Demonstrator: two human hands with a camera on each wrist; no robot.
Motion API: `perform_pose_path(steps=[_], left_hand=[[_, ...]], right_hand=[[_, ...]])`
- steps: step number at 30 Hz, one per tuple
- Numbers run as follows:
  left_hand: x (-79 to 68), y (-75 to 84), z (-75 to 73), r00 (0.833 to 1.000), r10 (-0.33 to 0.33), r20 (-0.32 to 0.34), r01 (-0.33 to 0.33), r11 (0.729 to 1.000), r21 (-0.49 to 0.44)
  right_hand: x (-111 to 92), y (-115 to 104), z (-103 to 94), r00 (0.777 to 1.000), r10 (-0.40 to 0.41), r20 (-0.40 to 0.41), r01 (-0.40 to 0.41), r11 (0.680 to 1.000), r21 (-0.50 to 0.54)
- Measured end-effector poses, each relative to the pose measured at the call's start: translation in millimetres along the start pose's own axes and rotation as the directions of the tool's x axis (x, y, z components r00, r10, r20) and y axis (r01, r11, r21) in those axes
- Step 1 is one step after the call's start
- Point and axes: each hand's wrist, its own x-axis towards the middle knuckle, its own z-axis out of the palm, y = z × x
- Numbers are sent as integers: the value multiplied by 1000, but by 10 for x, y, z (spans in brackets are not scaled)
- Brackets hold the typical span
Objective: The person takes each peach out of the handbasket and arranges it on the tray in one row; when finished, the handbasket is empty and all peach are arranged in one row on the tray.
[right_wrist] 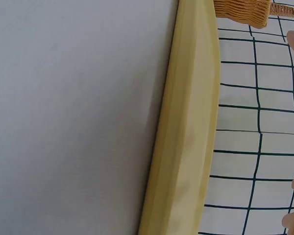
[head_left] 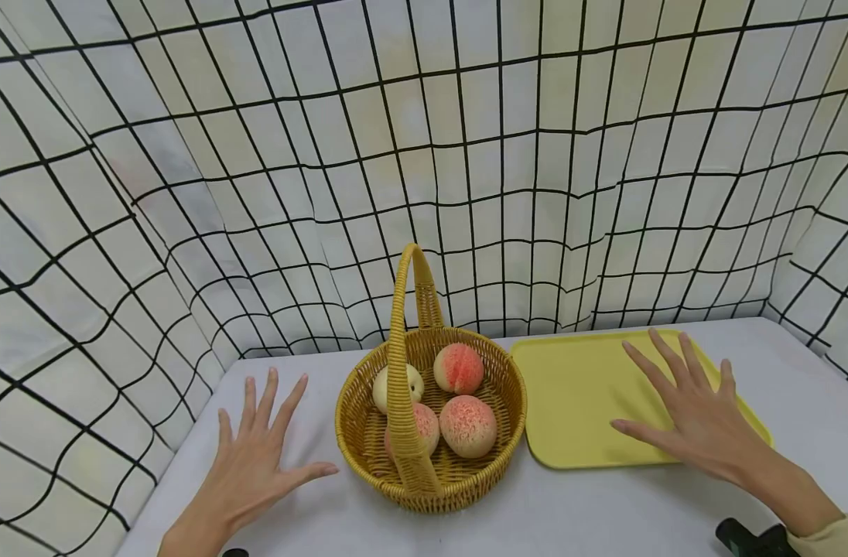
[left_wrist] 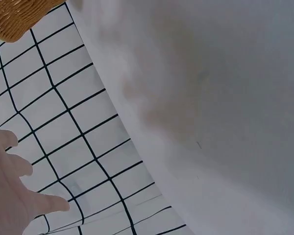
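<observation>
A wicker basket with a tall arched handle stands mid-table. Inside it lie a pink-red peach, a speckled peach, another peach partly behind the handle, and a cream-coloured round fruit, also partly covered. My left hand is spread to the left of the basket, apart from it, holding nothing. My right hand spreads its fingers above the right part of a yellow tray. Nothing is in its grasp. In the right wrist view the tray's edge runs upright, with fingertips at the far right.
The tray lies flat right beside the basket. A white cloth covers the table. White walls with a black grid rise behind and at both sides. A dark device sits by the right sleeve.
</observation>
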Motion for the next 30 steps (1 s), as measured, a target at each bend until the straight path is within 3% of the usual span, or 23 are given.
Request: perform_pose_path(steps=[5, 9, 11, 14, 18, 23, 26, 30], left_hand=[[17, 60, -38, 999, 38, -4, -38, 997, -73], [57, 158, -34, 999, 37, 18, -32, 974, -224], [86, 206, -6, 998, 49, 26, -37, 938, -345], [140, 266, 55, 997, 77, 26, -52, 851, -523], [190, 315, 138, 996, 81, 42, -32, 738, -674], [232, 347, 227, 991, 52, 119, 58, 641, -765], [262, 370, 268, 984, 37, 172, 113, 615, -780], [303, 403, 304, 973, 22, 229, 164, 632, -758]], right_hand=[[89, -110, -5, 1000, -27, -16, 27, 1000, 8], [234, -305, -8, 995, -90, -50, 93, 994, 54], [327, -432, -15, 986, -146, -76, 153, 984, 91], [476, -647, -44, 969, -230, -94, 244, 955, 171], [660, -931, -94, 950, -312, -18, 297, 880, 370], [857, -1196, -60, 907, -404, 119, 244, 734, 634], [965, -1287, 20, 879, -461, 125, 246, 661, 709], [1065, -1333, 153, 857, -493, 153, 210, 605, 768]])
